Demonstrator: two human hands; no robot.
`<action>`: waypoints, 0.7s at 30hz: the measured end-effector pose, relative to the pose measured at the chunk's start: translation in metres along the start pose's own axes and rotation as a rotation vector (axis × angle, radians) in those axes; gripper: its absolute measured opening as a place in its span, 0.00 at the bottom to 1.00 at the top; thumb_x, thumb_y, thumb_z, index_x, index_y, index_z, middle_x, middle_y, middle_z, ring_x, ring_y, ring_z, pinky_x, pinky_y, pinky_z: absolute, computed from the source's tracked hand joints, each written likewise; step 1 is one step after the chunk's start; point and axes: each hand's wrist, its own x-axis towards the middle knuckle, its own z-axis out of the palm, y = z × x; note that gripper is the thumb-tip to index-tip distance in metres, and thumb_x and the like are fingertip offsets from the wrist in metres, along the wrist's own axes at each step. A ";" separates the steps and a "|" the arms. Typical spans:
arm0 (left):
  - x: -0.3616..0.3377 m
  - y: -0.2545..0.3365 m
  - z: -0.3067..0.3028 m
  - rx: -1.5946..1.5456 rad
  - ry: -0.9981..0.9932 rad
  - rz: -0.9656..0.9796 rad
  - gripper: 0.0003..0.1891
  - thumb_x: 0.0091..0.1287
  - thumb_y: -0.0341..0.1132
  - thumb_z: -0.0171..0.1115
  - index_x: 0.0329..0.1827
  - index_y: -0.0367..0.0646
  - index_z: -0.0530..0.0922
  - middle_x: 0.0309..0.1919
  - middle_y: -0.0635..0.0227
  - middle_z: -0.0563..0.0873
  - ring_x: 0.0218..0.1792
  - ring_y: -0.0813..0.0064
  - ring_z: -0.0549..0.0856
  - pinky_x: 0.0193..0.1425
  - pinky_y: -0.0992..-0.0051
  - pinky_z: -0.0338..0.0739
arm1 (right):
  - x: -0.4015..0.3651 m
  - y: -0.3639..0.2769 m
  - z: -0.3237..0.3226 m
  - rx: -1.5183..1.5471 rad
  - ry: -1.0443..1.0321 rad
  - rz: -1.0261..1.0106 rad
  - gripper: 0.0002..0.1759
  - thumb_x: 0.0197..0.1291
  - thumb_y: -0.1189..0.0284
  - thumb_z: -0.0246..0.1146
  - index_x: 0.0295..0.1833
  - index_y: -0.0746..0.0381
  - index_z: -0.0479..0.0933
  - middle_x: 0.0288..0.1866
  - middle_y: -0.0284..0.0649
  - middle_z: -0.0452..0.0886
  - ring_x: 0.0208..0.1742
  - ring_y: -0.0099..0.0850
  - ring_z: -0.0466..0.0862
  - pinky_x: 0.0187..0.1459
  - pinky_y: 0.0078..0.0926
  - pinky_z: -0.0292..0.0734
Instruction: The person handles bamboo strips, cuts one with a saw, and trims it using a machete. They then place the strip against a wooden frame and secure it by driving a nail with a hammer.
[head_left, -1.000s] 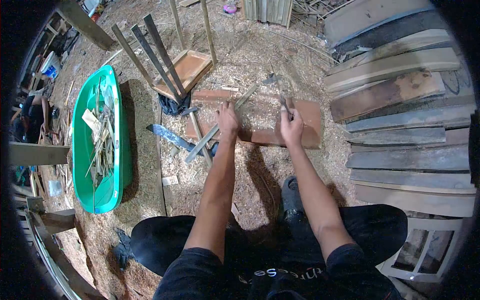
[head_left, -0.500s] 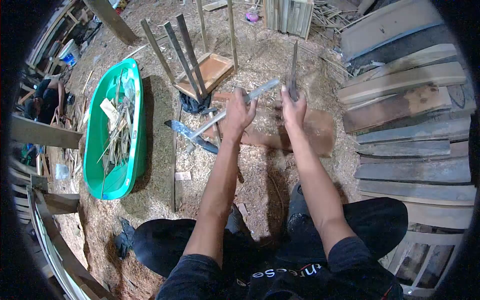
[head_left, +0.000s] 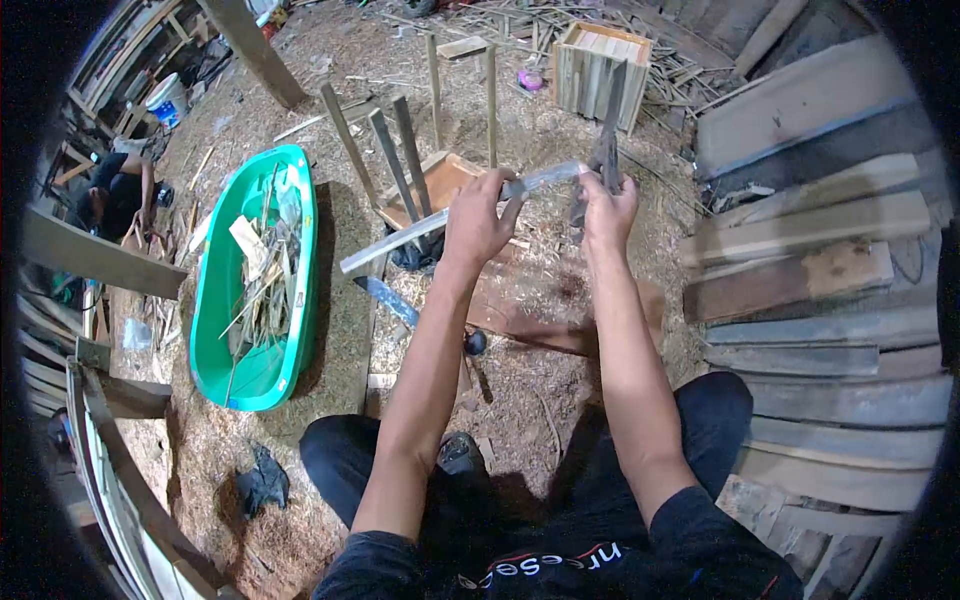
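Observation:
My left hand is closed around a long pale grey strip, which slants from lower left up to the right. Its right end reaches the thumb of my right hand. That hand grips a darker grey wooden strip standing nearly upright, its lower end showing below the fingers. Beneath my left forearm lies a machete-like blade with a dark rounded handle end. Under both hands a brown board rests on the shavings.
A green tub of wood scraps stands left. Ahead are an upturned wooden frame with legs and a slatted wooden box. Planks line the right side. At far left a person crouches near a white bucket.
My view has shifted, and the scene sits lower. The pale strip has swung level with its right end now at my right hand. Both hands keep their strips.

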 end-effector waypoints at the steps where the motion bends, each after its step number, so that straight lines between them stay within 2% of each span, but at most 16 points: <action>1: 0.004 0.004 -0.008 0.042 0.028 -0.010 0.15 0.64 0.40 0.70 0.50 0.45 0.81 0.41 0.56 0.87 0.44 0.51 0.84 0.49 0.54 0.75 | -0.003 -0.013 0.001 0.058 -0.067 0.077 0.19 0.58 0.76 0.74 0.49 0.64 0.72 0.36 0.34 0.80 0.33 0.20 0.78 0.32 0.18 0.70; 4: 0.021 0.029 -0.038 0.114 0.018 0.003 0.15 0.65 0.41 0.70 0.50 0.44 0.81 0.39 0.57 0.88 0.41 0.52 0.85 0.46 0.56 0.76 | -0.009 -0.050 0.009 0.051 -0.125 0.073 0.19 0.59 0.77 0.73 0.51 0.64 0.70 0.37 0.34 0.80 0.33 0.19 0.78 0.32 0.18 0.71; 7: 0.038 0.067 -0.068 -0.075 -0.019 -0.111 0.14 0.65 0.43 0.70 0.43 0.42 0.83 0.34 0.57 0.87 0.35 0.54 0.85 0.40 0.59 0.77 | -0.021 -0.092 0.022 0.083 -0.122 0.153 0.19 0.60 0.79 0.72 0.52 0.64 0.71 0.39 0.33 0.80 0.35 0.21 0.79 0.36 0.18 0.73; 10: 0.053 0.103 -0.105 -0.113 -0.157 -0.298 0.15 0.64 0.41 0.73 0.43 0.37 0.86 0.32 0.55 0.87 0.31 0.58 0.85 0.38 0.65 0.79 | -0.034 -0.144 0.035 -0.009 -0.137 0.221 0.19 0.59 0.79 0.72 0.52 0.64 0.71 0.39 0.34 0.80 0.37 0.22 0.80 0.39 0.20 0.75; 11: 0.057 0.113 -0.116 -0.181 -0.162 -0.379 0.15 0.66 0.41 0.71 0.43 0.36 0.87 0.30 0.57 0.87 0.29 0.67 0.85 0.37 0.69 0.79 | -0.038 -0.162 0.038 -0.058 -0.140 0.241 0.20 0.59 0.79 0.72 0.52 0.65 0.72 0.39 0.34 0.80 0.38 0.23 0.80 0.41 0.21 0.75; 14: 0.050 0.122 -0.142 -0.461 -0.120 -0.511 0.14 0.69 0.40 0.69 0.44 0.37 0.87 0.28 0.59 0.87 0.29 0.73 0.84 0.37 0.72 0.78 | -0.052 -0.207 0.047 -0.019 -0.197 0.231 0.19 0.58 0.78 0.73 0.50 0.64 0.72 0.39 0.35 0.80 0.39 0.23 0.80 0.41 0.22 0.76; 15: 0.048 0.132 -0.152 -0.384 -0.143 -0.611 0.13 0.71 0.40 0.65 0.43 0.38 0.87 0.25 0.59 0.85 0.27 0.74 0.83 0.35 0.71 0.76 | -0.058 -0.221 0.047 -0.071 -0.193 0.261 0.18 0.58 0.78 0.74 0.49 0.64 0.72 0.38 0.35 0.80 0.38 0.23 0.80 0.41 0.22 0.76; 18: 0.048 0.179 -0.207 -0.263 -0.190 -0.677 0.14 0.72 0.41 0.63 0.41 0.38 0.85 0.25 0.55 0.85 0.27 0.70 0.84 0.33 0.67 0.76 | -0.085 -0.256 0.048 -0.176 -0.205 0.349 0.17 0.57 0.77 0.74 0.46 0.64 0.73 0.38 0.34 0.80 0.37 0.23 0.79 0.40 0.22 0.75; 19: 0.045 0.193 -0.223 -0.266 -0.138 -0.585 0.15 0.72 0.43 0.62 0.39 0.37 0.84 0.25 0.52 0.84 0.27 0.63 0.85 0.33 0.62 0.76 | -0.095 -0.268 0.050 -0.180 -0.204 0.364 0.17 0.57 0.77 0.74 0.46 0.64 0.73 0.37 0.34 0.80 0.36 0.23 0.79 0.39 0.22 0.74; 20: 0.040 0.204 -0.240 -0.292 -0.173 -0.609 0.15 0.71 0.44 0.64 0.40 0.38 0.85 0.27 0.53 0.85 0.30 0.55 0.86 0.37 0.61 0.78 | -0.103 -0.279 0.050 -0.183 -0.202 0.374 0.17 0.57 0.76 0.74 0.45 0.63 0.73 0.37 0.34 0.80 0.35 0.22 0.78 0.38 0.22 0.74; 21: 0.032 0.216 -0.253 -0.306 -0.190 -0.639 0.15 0.71 0.44 0.64 0.43 0.39 0.85 0.30 0.54 0.86 0.32 0.55 0.86 0.39 0.61 0.78 | -0.112 -0.290 0.050 -0.215 -0.231 0.394 0.17 0.57 0.75 0.75 0.44 0.63 0.73 0.35 0.33 0.79 0.33 0.21 0.76 0.36 0.22 0.72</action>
